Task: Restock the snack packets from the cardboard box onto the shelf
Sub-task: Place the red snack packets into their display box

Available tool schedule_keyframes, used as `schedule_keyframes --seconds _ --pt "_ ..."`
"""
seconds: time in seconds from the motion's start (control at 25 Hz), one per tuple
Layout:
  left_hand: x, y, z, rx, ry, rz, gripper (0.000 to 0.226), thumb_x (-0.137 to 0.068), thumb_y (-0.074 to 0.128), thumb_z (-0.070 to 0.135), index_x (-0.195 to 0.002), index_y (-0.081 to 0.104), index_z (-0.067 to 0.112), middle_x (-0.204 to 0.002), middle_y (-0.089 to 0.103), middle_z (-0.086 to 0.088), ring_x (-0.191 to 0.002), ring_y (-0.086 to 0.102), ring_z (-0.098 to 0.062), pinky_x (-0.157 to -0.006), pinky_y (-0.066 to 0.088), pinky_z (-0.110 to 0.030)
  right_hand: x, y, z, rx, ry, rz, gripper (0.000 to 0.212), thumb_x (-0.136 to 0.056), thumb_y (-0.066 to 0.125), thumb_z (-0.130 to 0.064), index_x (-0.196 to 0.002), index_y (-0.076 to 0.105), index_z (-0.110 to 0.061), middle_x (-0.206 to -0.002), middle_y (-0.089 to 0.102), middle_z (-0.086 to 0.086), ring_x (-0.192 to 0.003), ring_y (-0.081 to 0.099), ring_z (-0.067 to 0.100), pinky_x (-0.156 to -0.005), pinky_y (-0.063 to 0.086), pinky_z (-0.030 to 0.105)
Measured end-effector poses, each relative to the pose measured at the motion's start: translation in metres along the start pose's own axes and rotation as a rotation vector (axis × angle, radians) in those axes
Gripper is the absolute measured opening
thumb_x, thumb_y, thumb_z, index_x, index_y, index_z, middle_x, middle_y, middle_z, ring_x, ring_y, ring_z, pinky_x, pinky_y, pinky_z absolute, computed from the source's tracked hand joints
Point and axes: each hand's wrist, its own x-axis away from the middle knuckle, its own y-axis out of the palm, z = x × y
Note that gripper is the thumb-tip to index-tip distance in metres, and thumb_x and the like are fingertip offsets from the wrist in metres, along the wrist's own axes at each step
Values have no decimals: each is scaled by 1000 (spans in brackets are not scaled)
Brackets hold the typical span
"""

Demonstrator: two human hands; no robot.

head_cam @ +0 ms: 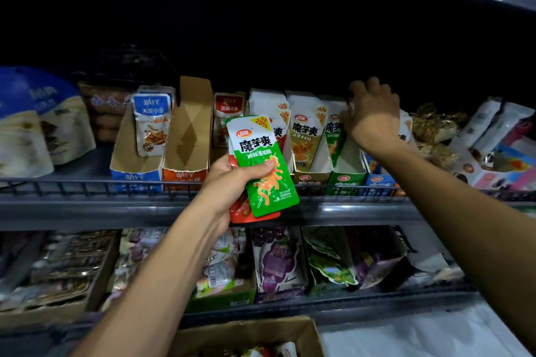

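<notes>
My left hand (232, 180) is raised in front of the shelf rail (116, 184), thumb curled across the face of a green snack packet (262, 165) and the other fingers wrapped behind it. A red packet (240, 210) sits directly behind the green one in the same grip, showing only along its left side and bottom edge. Both packets stand nearly upright, tilted a little to the left at the top, and they hang just in front of the shelf's front edge, over the gap between the orange display carton (187, 151) and the row of white-topped packets (269, 110).

My right hand (372, 113) reaches deeper, to the right half of the same shelf. Its fingers are bent down over the tops of the packets standing in the green display carton (346, 175) and its neighbour; it touches them, but I cannot tell whether it actually pinches one, since the fingertips are hidden behind the hand.

The orange carton holds nothing I can see; the blue carton (136, 165) to its left has blue-labelled packets (150, 122) leaning at its back. At the bottom edge of my view the cardboard box (249, 333) sits open below the lower shelf (290, 307), with a few packets just visible inside it.
</notes>
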Motion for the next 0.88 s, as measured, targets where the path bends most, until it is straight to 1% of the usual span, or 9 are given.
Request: schedule_keyframes --seconds 0.04,0.08,0.16,0.28,0.4,0.52,0.64,0.76,0.88 --pt "1 1 0 5 7 1 39 -77 78 4 -113 66 8 -98 77 -8 -80 75 -21 -60 59 -30 8 -10 -9 -131 2 100 34 -91 56 -24 -121 54 -8 -113 55 18 -99 53 37 -76 42 39" --pt "0 1 0 5 18 2 39 -76 79 4 -113 67 8 -98 77 -8 -80 75 -21 -61 60 -30 18 -22 -22 -307 8 127 28 -93 55 -24 -116 56 -9 -106 58 12 -91 56 29 -69 44 29" --pt "1 5 -2 -21 57 -2 36 -75 80 3 -108 68 10 -97 77 -7 -82 75 -20 -65 60 -30 42 -50 -54 -693 12 -96 21 -93 60 -27 -109 58 -13 -88 61 -2 -74 56 10 -55 38 7" --pt "7 11 -5 -68 129 -37 32 -75 79 -2 -99 68 16 -93 78 -3 -81 74 -16 -72 61 -30 64 -72 -85 -1183 107 -544 37 -83 73 -19 -114 54 -12 -68 65 -12 -56 60 -4 -47 42 9" --pt "14 13 -5 -19 116 -122 32 -79 73 -3 -103 65 15 -96 77 -3 -83 74 -17 -74 62 -31 57 -75 -74 -1400 290 -622 41 -81 72 -2 -118 55 -7 -75 71 -3 -61 68 6 -44 47 17" --pt "17 12 -4 -26 123 -145 35 -80 73 1 -111 63 14 -104 76 -6 -88 74 -18 -76 61 -31 45 -74 -54 -1428 406 -549 23 -83 70 -3 -102 60 -11 -80 73 -1 -65 69 10 -49 47 21" --pt "15 9 -4 0 113 -73 34 -81 74 3 -111 65 15 -104 76 -7 -85 74 -19 -75 61 -32 25 -65 -16 -1392 536 -288 19 -85 65 -1 -97 59 -14 -93 71 4 -80 67 18 -57 47 26" --pt "13 6 -2 -12 87 -23 36 -79 77 5 -112 64 15 -102 77 -6 -83 74 -19 -67 60 -29 3 -54 30 -1151 539 -114 24 -86 66 -3 -109 59 -7 -111 65 12 -102 61 29 -68 52 32" --pt "11 5 -3 -40 77 -6 41 -78 78 8 -116 64 14 -102 77 -4 -83 75 -18 -63 59 -26 -8 -38 43 -991 346 -178 44 -85 66 4 -127 53 0 -127 58 13 -118 54 27 -82 50 23"
